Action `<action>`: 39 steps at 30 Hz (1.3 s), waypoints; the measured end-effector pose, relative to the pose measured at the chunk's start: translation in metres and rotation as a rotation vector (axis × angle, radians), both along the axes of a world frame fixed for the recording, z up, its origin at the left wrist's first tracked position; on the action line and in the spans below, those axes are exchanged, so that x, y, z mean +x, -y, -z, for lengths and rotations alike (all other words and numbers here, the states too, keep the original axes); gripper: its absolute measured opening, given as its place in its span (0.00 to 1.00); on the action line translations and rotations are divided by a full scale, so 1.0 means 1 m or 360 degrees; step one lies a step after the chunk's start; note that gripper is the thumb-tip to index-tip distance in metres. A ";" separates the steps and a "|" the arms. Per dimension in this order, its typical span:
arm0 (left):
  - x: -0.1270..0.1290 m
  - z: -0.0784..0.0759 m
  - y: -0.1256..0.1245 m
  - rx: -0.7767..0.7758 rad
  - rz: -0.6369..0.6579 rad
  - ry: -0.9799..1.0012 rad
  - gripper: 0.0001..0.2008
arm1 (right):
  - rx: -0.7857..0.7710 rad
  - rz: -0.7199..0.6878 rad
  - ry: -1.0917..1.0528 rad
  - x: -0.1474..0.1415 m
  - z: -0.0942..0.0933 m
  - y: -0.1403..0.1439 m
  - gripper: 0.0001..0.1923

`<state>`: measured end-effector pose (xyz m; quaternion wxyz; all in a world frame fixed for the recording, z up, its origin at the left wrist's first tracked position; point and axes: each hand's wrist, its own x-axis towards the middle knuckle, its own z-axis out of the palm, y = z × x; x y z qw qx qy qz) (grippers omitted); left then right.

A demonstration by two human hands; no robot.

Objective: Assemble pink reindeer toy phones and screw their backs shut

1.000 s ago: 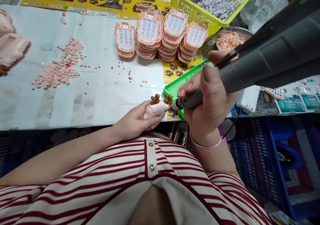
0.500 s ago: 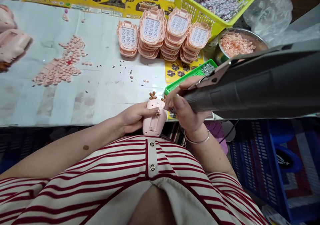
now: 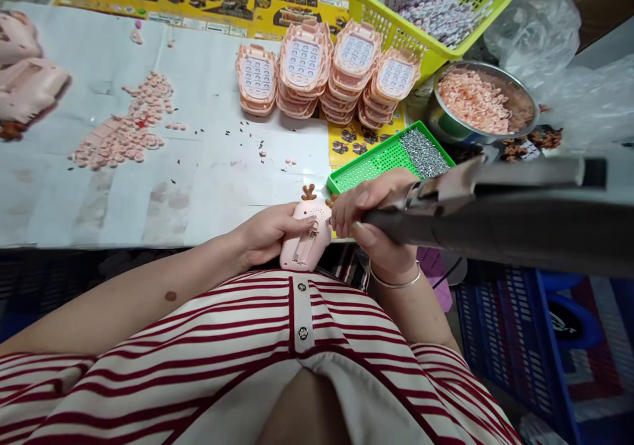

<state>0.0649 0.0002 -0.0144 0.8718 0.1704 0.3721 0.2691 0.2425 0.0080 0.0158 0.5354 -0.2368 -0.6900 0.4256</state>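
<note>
My left hand (image 3: 265,232) grips a pink toy phone with brown antlers (image 3: 308,237), held back side up at the table's front edge. My right hand (image 3: 377,224) is wrapped around a dark grey electric screwdriver (image 3: 495,224), whose tip points at the toy's upper right side; the tip itself is hidden behind my fingers. Just beyond my right hand lies a green tray (image 3: 376,162) with a heap of small silver screws (image 3: 424,153).
Stacks of pink phone fronts (image 3: 327,75) stand at the table's middle back. A yellow basket (image 3: 426,9) and a metal bowl of pink pieces (image 3: 475,102) sit at the back right. Loose pink buttons (image 3: 123,135) lie left. A blue crate (image 3: 535,339) stands below right.
My right hand has lowered the screwdriver from a raised tilt to nearly level, its tip against the toy. My left hand turned the toy so its back faces up.
</note>
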 end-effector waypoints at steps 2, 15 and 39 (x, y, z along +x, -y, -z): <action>0.002 -0.002 0.001 -0.0047 -0.0035 -0.0019 0.16 | 0.0111 -0.0018 -0.0234 0.001 -0.014 0.003 0.13; 0.005 -0.004 0.003 -0.0050 -0.0434 -0.0122 0.15 | 0.0204 0.0552 -0.0413 0.043 0.012 -0.025 0.16; 0.006 -0.002 0.004 0.0106 -0.0189 -0.0129 0.18 | 0.0114 0.0446 -0.0435 -0.002 -0.025 0.000 0.14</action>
